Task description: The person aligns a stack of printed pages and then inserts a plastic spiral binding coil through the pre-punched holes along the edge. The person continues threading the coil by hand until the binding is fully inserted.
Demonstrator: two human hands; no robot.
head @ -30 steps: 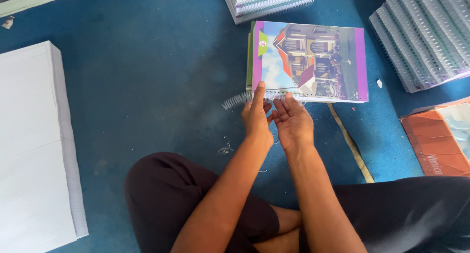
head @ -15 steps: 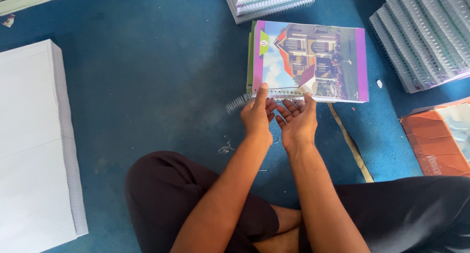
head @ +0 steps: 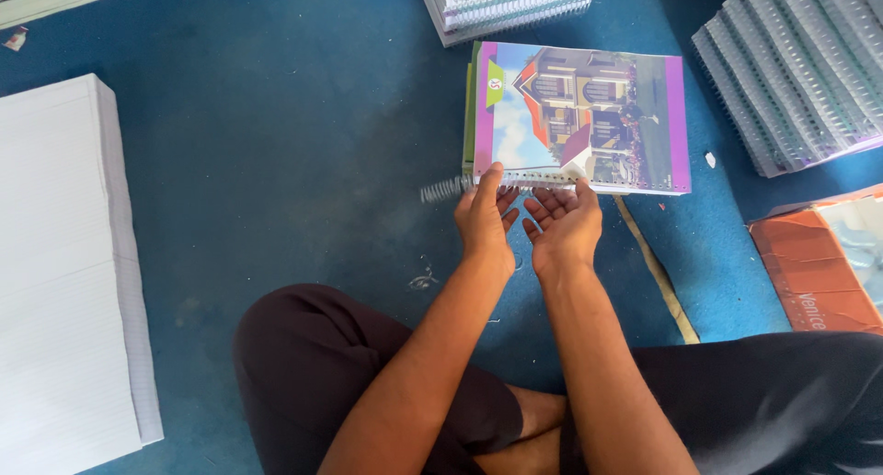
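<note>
Notebook (head: 579, 116) with a purple-bordered cover showing a building lies flat on the blue floor (head: 276, 162), its long axis running left to right across the view and its punched binding edge turned toward the person. A metal spiral coil (head: 446, 190) runs along that near edge, parallel to the long axis, with its free end sticking out past the notebook's left corner.

The left hand (head: 483, 217) sits just below the near-left corner, thumb pressed up on the cover's edge and fingers curled loosely around the coil there. The right hand (head: 561, 227) is right beside it, palm up and fingers spread half open, fingertips touching the binding edge near the middle; it grips nothing that can be seen. The notebook lies directly ahead of both hands, away from the body.

A white paper stack (head: 64, 273) stands well apart at the left. Bound notebook piles (head: 791, 70) lie at the right and another stack (head: 506, 1) above.
</note>
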